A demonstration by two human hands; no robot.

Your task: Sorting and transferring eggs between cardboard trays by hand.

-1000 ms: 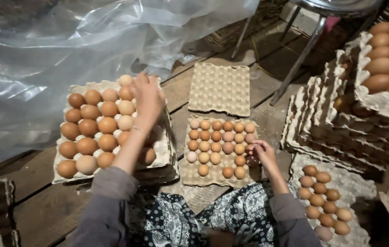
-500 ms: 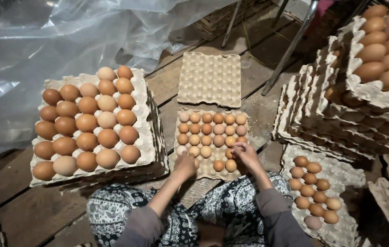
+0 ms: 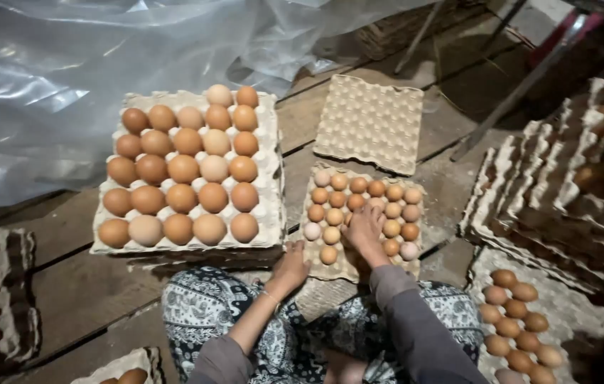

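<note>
Two hands working a small egg tray [image 3: 330,264] on the wooden floor [image 3: 82,284], left hand [image 3: 291,269] gripping its near edge, right hand [image 3: 363,229] resting fingers spread over the small eggs [image 3: 396,210], bigger brown eggs [image 3: 181,171] sitting just left

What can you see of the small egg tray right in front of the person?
The small egg tray is moulded grey-brown pulp, dimpled, lying flat on the wooden floor between the knees. It is mostly filled with small eggs, tan to pale; some near-edge cups look bare. The right hand rests on eggs mid-tray; the left hand touches its near left corner. An empty tray lies just beyond it.
</note>
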